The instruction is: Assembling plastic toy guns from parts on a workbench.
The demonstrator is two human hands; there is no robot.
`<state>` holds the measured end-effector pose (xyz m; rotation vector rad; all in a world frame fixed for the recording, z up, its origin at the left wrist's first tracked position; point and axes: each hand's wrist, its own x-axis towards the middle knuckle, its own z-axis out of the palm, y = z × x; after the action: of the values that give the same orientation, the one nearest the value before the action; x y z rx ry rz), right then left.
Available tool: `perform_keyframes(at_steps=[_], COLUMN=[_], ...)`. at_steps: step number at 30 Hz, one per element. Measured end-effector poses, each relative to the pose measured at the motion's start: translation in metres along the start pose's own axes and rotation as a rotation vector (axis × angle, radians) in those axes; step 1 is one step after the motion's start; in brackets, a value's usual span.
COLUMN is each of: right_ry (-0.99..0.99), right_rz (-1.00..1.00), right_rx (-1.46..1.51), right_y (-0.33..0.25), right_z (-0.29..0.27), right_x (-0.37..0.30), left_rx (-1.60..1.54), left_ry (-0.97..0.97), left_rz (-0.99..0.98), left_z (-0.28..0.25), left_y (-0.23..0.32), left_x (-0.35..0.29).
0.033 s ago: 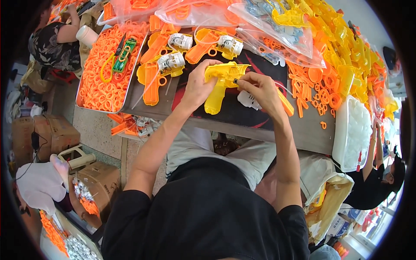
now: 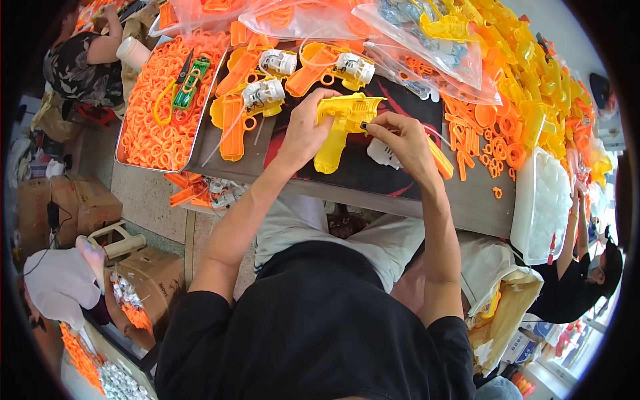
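As the yellow shell (image 2: pixel 348 115) juts rightward, the left grip (image 2: pixel 307 133) clasps it; the right grip (image 2: pixel 405 139) pinches something dark (image 2: pixel 364 125).

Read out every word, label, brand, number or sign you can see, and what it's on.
Lower brown cardboard box, left: small dark print, which I won't copy.
White-and-blue carton, lower right: print, likewise not copied.
Yellow gun-shaped shell: no readable text.

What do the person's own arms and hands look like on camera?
Short, plain black sleeves leave both forearms bare. The left hand and right hand wear no gloves, and no watch or bracelet shows.
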<state>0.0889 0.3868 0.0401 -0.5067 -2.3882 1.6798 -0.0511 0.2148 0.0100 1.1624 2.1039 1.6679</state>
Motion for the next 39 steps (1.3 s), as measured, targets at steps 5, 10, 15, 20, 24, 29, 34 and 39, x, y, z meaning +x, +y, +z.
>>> perform_keyframes(at_steps=[5, 10, 15, 20, 24, 29, 34, 39], right_ry=[0.103, 0.134, 0.197, -0.077, -0.080, 0.058, 0.342, 0.404], right_rz=[-0.123, -0.171, -0.238, 0.089, 0.091, 0.062, -0.217, -0.005], right_rx=[-0.166, -0.241, -0.409, -0.028, -0.406, -0.624, -0.551, -0.953], right_y=[-0.005, -0.007, -0.006, 0.001, -0.022, -0.028, -0.034, 0.019], right_z=[0.006, 0.004, 0.012, -0.015, -0.004, 0.009, -0.023, -0.061], right_x=[-0.008, -0.012, -0.015, -0.002, 0.009, 0.001, -0.048, -0.102], left_rx=[0.118, 0.166, 0.217, 0.105, -0.145, 0.713, 0.604, 0.670], left_ry=[-0.070, -0.131, -0.107, -0.261, -0.326, 0.263, 0.210, 0.138], left_rz=[0.114, 0.068, 0.129, 0.039, -0.092, 0.365, 0.279, 0.302], left_z=[-0.005, -0.005, 0.007, -0.001, -0.013, 0.021, 0.018, 0.031], left_y=[0.015, 0.035, 0.047, 0.035, 0.000, 0.039, 0.012, 0.020], left_x=[0.012, 0.016, 0.008, 0.014, 0.011, -0.014, -0.031, -0.017])
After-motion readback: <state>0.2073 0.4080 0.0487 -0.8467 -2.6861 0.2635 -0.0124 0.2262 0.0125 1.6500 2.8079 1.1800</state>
